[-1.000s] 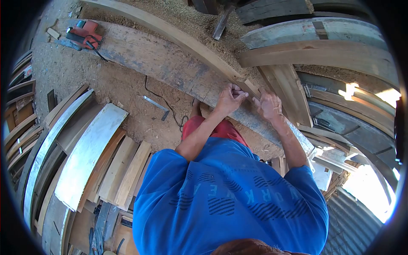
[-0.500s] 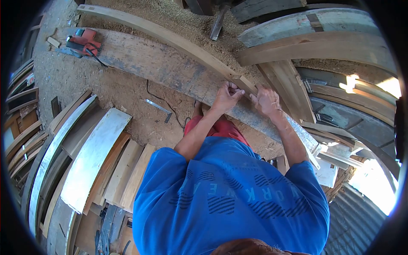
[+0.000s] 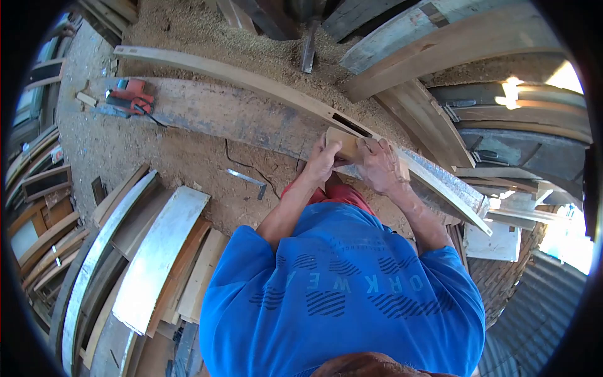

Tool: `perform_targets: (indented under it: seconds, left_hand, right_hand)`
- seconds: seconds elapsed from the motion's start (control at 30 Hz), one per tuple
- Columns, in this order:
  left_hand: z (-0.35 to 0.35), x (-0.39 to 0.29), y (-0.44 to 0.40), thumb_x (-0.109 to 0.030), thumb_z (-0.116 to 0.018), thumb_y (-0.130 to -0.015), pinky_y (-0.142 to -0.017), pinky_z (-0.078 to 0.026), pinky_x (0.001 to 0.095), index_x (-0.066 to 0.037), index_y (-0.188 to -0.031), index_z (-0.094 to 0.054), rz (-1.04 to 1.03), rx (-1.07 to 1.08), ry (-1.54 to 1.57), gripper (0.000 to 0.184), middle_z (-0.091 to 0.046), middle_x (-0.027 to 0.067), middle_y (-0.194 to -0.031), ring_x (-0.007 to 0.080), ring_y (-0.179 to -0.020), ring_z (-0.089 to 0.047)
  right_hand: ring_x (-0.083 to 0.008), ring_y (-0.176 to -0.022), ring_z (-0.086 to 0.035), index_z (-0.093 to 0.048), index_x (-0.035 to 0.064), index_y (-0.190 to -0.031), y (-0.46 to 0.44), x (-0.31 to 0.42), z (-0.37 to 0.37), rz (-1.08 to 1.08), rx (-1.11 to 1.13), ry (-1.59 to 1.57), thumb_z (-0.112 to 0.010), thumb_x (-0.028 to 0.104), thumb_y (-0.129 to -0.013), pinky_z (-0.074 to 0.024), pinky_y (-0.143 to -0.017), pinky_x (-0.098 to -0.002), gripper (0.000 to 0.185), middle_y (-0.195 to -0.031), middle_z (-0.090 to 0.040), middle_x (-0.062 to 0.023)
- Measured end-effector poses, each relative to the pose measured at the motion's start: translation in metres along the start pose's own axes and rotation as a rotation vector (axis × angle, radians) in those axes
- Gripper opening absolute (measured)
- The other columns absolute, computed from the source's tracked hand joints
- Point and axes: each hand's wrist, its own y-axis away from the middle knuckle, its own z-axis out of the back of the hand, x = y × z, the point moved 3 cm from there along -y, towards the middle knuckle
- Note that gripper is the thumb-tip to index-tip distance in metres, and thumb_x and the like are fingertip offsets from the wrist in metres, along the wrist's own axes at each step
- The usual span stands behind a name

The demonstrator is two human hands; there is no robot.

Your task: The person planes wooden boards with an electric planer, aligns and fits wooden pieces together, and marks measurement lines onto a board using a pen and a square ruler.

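Finding: you hold the wooden block (image 3: 342,146) in both hands just short of the long curved beam (image 3: 270,93), whose dark slot (image 3: 350,124) lies at 12 o'clock from it. Your left hand (image 3: 323,161) pinches the block's near end between thumb and fingers. Your right hand (image 3: 379,166) curls its grip over the other part; its thumb is hidden, and how hard it presses cannot be told.

Risks, as judged: uneven pressure between your two hands could twist the block loose. Fingertips this close to the slot's edges could pick up a splinter or be nipped if block and beam meet. The narrow beam could rock if leaned on off-centre; its support is not fully visible. The dark cord (image 3: 249,165) on the ground at 9 o'clock could snag a foot.

Materials: the block is pale, flat-faced and sharp-cornered. The beam is smooth, light timber in a slender arc; the slot is long and straight-sided. The plank surface (image 3: 213,113) beneath is scuffed and stained. A red power tool (image 3: 130,97) rests on it, between 9 and 10 o'clock. Loose, grainy sawdust (image 3: 276,63) covers the ground at 11 o'clock.
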Motion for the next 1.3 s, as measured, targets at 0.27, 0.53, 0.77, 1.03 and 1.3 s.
perform_targets:
  seconds: [0.27, 0.53, 0.77, 1.03, 1.3]
  left_hand:
    - [-0.008, -0.029, 0.016, -0.013, -0.065, -0.098, -0.092, -0.058, 0.0371, -0.007, -0.145, -0.046, -0.078, 0.256, -0.114, 0.051, -0.064, 0.0080, -0.124, 0.0174, -0.109, -0.065]
    - [-0.014, -0.084, -0.018, -0.020, -0.072, -0.094, -0.081, -0.056, 0.0333, -0.002, -0.115, -0.063, -0.247, 0.114, -1.020, 0.029, -0.071, 0.0066, -0.099, 0.0145, -0.089, -0.068]
    - [0.023, -0.041, -0.015, -0.025, -0.066, -0.098, -0.059, -0.058, 0.0305, -0.005, -0.104, -0.058, -0.004, -0.005, -0.232, 0.022, -0.067, 0.0068, -0.085, 0.0162, -0.068, -0.066]
    - [0.089, -0.012, 0.008, -0.028, -0.071, -0.091, -0.088, -0.049, 0.0519, 0.002, -0.124, -0.056, -0.154, -0.182, -1.253, 0.047, -0.066, 0.0177, -0.102, 0.0326, -0.099, -0.063]
    - [-0.020, -0.093, -0.013, -0.029, -0.080, -0.078, -0.110, -0.033, 0.0545, -0.009, -0.136, -0.052, -0.853, 0.037, -2.096, 0.068, -0.052, 0.0167, -0.136, 0.0381, -0.129, -0.043]
  right_hand:
    - [-0.0399, -0.109, -0.066, -0.058, 0.0011, -0.133, 0.033, -0.057, 0.022, -0.350, 0.342, -0.443, -0.080, 0.033, -0.081, -0.0498, -0.096, -0.0462, 0.065, -0.112, -0.068, -0.0274]
    - [-0.0446, -0.112, -0.062, -0.058, 0.0058, -0.133, 0.036, -0.070, 0.024, -0.412, 0.142, -0.449, -0.078, 0.038, -0.085, -0.0487, -0.096, -0.0504, 0.062, -0.114, -0.068, -0.0252]
    - [-0.0427, -0.124, -0.055, -0.034, 0.0117, -0.154, 0.040, -0.018, 0.010, -0.274, 0.175, -0.132, -0.083, 0.039, -0.077, -0.0441, -0.104, -0.0524, 0.095, -0.134, -0.055, -0.0243]
    - [-0.0366, -0.118, -0.054, -0.035, 0.0178, -0.156, 0.060, 0.011, -0.077, -0.379, 0.221, -0.095, -0.079, 0.024, -0.076, -0.0480, -0.098, -0.0481, 0.092, -0.124, -0.056, -0.0176]
    - [-0.0353, -0.120, -0.051, -0.044, 0.0109, -0.151, 0.038, -0.010, -0.140, -0.414, -0.080, 0.040, -0.071, 0.016, -0.077, -0.0394, -0.106, -0.0480, 0.078, -0.128, -0.054, -0.0158]
